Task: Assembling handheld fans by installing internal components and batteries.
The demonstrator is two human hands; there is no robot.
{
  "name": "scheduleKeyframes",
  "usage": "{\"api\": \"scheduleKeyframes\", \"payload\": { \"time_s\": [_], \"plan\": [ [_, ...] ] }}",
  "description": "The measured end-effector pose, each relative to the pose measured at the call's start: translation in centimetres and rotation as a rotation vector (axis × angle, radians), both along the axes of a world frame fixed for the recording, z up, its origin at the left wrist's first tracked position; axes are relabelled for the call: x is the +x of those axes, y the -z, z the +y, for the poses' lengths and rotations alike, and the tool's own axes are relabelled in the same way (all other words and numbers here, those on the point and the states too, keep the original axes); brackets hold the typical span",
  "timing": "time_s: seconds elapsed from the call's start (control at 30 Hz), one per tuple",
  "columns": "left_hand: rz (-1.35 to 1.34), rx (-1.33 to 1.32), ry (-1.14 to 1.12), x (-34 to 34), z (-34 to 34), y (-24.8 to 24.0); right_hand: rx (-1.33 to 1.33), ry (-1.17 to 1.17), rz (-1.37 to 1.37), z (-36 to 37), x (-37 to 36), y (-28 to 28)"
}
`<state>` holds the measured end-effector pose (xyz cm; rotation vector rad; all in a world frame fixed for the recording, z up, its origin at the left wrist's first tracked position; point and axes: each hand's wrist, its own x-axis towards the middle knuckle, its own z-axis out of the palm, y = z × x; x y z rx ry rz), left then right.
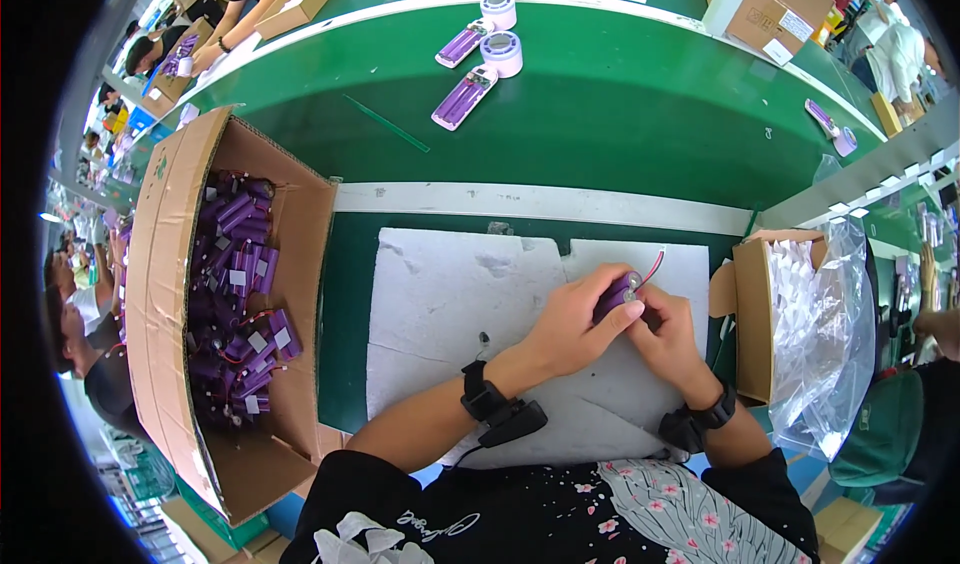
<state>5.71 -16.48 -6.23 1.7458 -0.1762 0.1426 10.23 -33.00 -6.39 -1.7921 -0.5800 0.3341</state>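
Observation:
Above the right part of a white foam pad [460,304], I hold a purple battery pack [611,299] with both hands. My left hand [572,322] is closed around its side, thumb along the near edge. The round silvery cell ends face right, and a thin red wire [654,264] sticks up beyond them. My right hand [668,336] is closed at that end of the pack, fingertips against it; part of its grip is hidden by my left thumb.
On the left stands a large open carton [180,294] with many purple battery packs [240,274]. A smaller carton [755,314] with white pieces in a clear bag is at the right. Purple-and-white handheld devices [465,99] lie on the green shelf beyond. Co-workers sit further off.

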Motion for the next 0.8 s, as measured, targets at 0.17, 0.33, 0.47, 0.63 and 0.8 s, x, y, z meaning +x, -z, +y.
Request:
{"api": "scheduleKeyframes", "payload": {
  "time_s": [0.17,0.33,0.47,0.63,0.8],
  "plan": [
    [0.066,-0.057,0.011,0.0,0.0,0.0,-0.011,-0.015,0.015,0.0,0.1,-0.8],
    [0.064,-0.075,0.015,0.0,0.0,0.3,-0.016,-0.008,0.026,-0.1,0.0,-0.5],
    [0.052,-0.063,0.017,0.0,0.0,0.3,0.006,0.0,0.033,-0.2,0.0,0.3],
    [0.108,-0.074,0.04,0.0,0.1,0.1,0.04,0.01,0.034,-0.1,0.0,0.2],
    [0.087,-0.128,0.032,-0.1,-0.1,0.5,0.067,0.023,0.041,-0.1,0.0,0.2]
  ]
}}
